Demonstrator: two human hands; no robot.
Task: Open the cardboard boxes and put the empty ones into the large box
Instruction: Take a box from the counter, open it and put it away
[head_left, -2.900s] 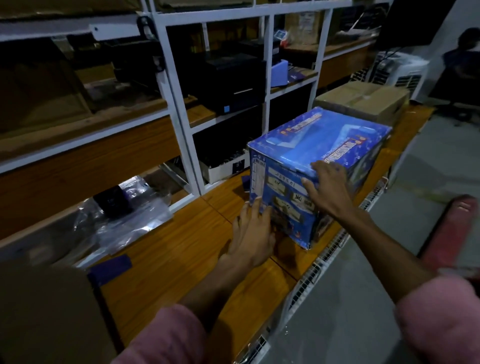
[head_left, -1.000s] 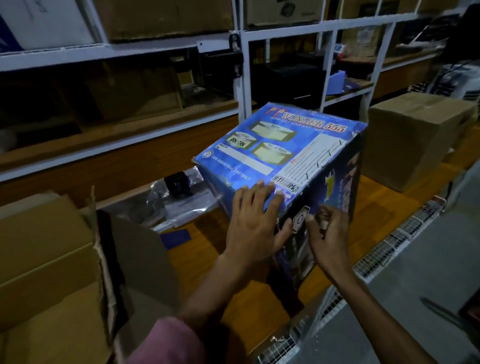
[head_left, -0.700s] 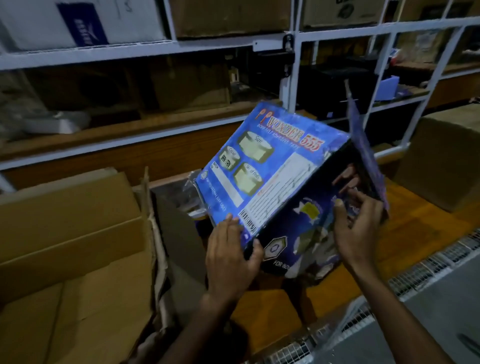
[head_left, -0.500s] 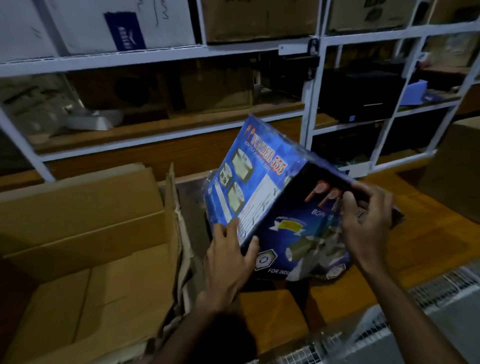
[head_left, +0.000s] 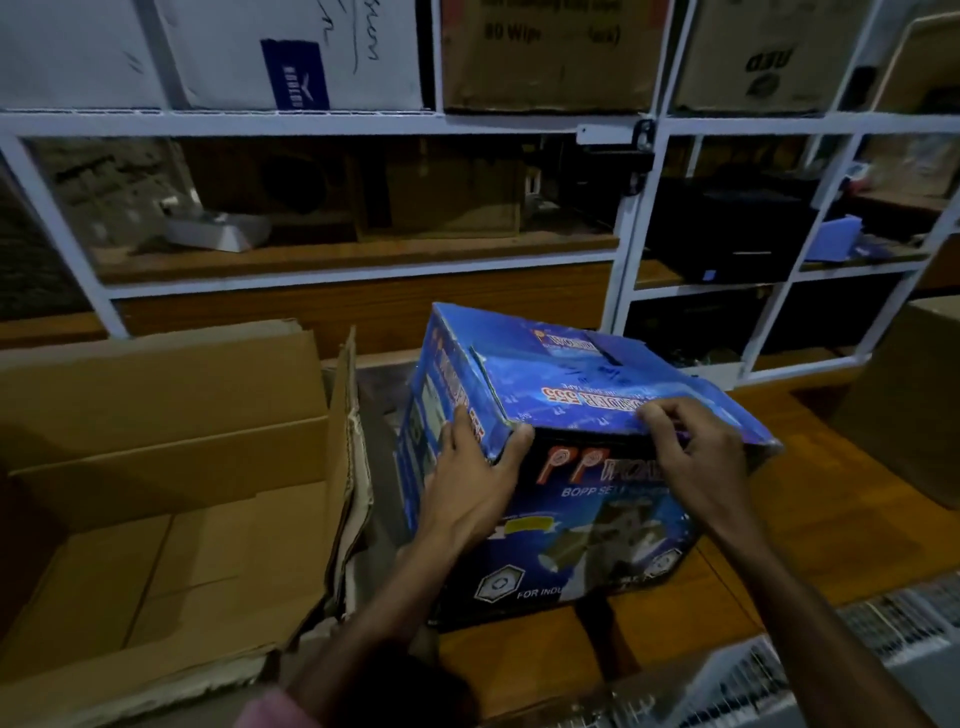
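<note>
A blue printed cardboard box (head_left: 582, 525) stands on the wooden bench at the centre, its top flaps folded down. My left hand (head_left: 475, 480) grips its upper left corner, thumb on the front face. My right hand (head_left: 698, 454) pinches the front edge of the top flap. Directly to the left sits the large brown cardboard box (head_left: 171, 452), open at the top, its bare floor showing, one torn flap standing between the two boxes.
A closed brown box (head_left: 904, 400) sits at the right edge of the wooden bench (head_left: 852, 525). A white metal shelf frame (head_left: 628, 249) with cartons and dark equipment rises behind. A wire mesh strip (head_left: 893, 618) runs along the bench's near edge.
The blue box was pulled from the right, lifted, turned over in both hands and now stands beside the large box. My right hand moved from its side to the top flap's edge.
</note>
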